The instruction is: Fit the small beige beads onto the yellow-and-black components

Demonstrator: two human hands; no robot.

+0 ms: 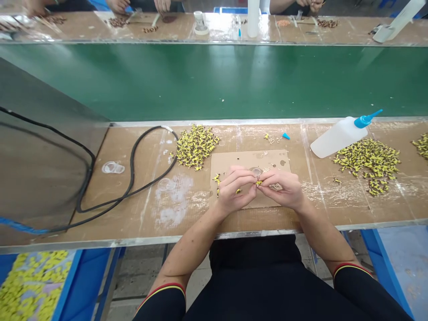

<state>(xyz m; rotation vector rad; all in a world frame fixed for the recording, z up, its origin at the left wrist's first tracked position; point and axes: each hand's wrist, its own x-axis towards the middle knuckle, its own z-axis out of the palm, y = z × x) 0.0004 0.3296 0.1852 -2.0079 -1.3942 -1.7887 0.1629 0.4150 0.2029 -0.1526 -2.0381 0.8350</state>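
Small yellow-and-black piece (258, 183), pinched between the fingers of the left hand (236, 189) and right hand (279, 189), held over a cardboard sheet (234, 162). Heaps of similar pieces (195, 147) lie on the workbench (100, 196) on either side, near a plastic squeeze bottle (337, 137) with a blue nozzle.

Count on the near worktop (100, 214): one cardboard sheet (249, 160), with two hands above it, the left hand (236, 189) and the right hand (281, 189). Heaps of yellow-and-black pieces, three: first heap (197, 146) left of the sheet, second heap (368, 165) right of it, third heap (422, 145) cut off at the right edge. One white squeeze bottle (337, 138). One blue cone cap (286, 136). One black cable (133, 174). Two clear plastic lids (113, 167) (166, 184). Lower left: one blue bin (75, 272). Far worktop, top of frame: one upright white bottle (253, 18); at least four co-worker hands (162, 4).
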